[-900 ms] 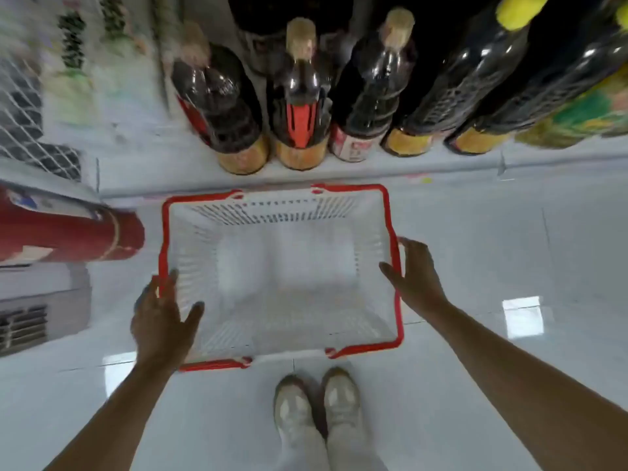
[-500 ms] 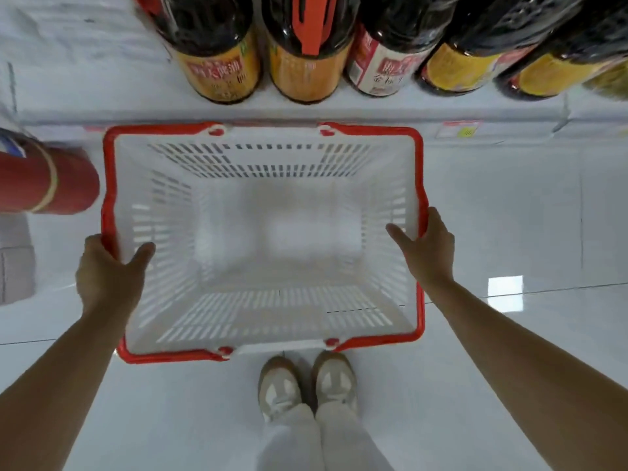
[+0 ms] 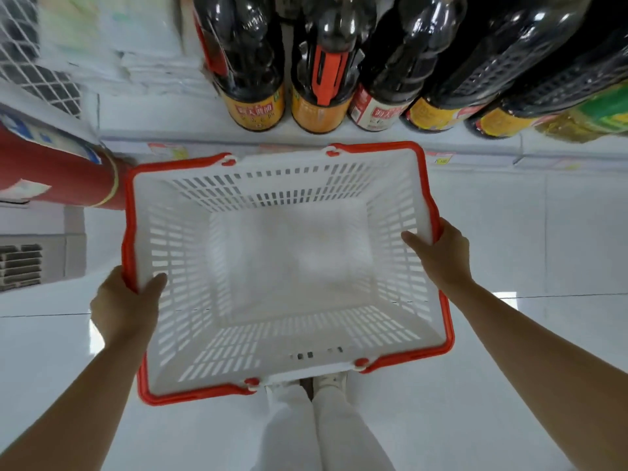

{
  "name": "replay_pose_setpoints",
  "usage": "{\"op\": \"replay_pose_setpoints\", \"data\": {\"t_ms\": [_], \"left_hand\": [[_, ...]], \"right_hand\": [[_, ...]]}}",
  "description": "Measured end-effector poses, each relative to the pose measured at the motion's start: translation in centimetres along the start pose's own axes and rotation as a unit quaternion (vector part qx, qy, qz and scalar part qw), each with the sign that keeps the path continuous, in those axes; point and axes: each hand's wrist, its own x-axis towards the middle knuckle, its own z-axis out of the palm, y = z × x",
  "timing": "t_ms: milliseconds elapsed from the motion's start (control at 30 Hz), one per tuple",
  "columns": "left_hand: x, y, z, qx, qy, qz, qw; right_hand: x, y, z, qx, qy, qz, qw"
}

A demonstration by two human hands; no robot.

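A white slotted shopping basket (image 3: 401, 171) with a red rim and folded red handles hangs in front of me, held off the floor, and nothing lies inside it. My left hand (image 3: 124, 305) grips its left rim, thumb inside the wall. My right hand (image 3: 441, 256) grips the right rim the same way. The basket sits slightly tilted, its right side further from me.
A low white shelf (image 3: 142, 110) runs just beyond the basket with several large dark sauce bottles (image 3: 251, 73) on it. A red cylinder (image 3: 57, 171) lies at the left. Below the basket are a glossy white tiled floor (image 3: 509, 215), my white trousers and shoes (image 3: 331, 380).
My hands closed on the basket's two side rims and lifted it up toward me. The view then tipped up, showing more of the bottles, and the basket turned slightly.
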Motion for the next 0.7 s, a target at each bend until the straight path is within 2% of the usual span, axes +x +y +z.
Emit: {"op": "replay_pose_setpoints", "data": {"t_ms": [167, 367, 500, 700], "left_hand": [[-6.1, 0.1, -8.3, -0.023, 0.005, -0.027, 0.999], [-14.1, -1.6, -16.4, -0.072, 0.05, -0.062, 0.994], [-19.0, -4.0, -19.1, -0.116, 0.089, -0.109, 0.983], [-27.4, -8.9, -23.1, -0.218, 0.123, -0.138, 0.958]], "right_hand": [[-5.1, -4.9, -6.8, 0.0, -0.012, -0.038, 0.999], [-10.1, -10.5, -12.8, -0.014, -0.068, -0.096, 0.993], [-12.3, -13.7, -14.9, -0.041, -0.121, -0.16, 0.979], [-17.1, -18.9, -16.8, -0.013, -0.215, -0.255, 0.943]]}}
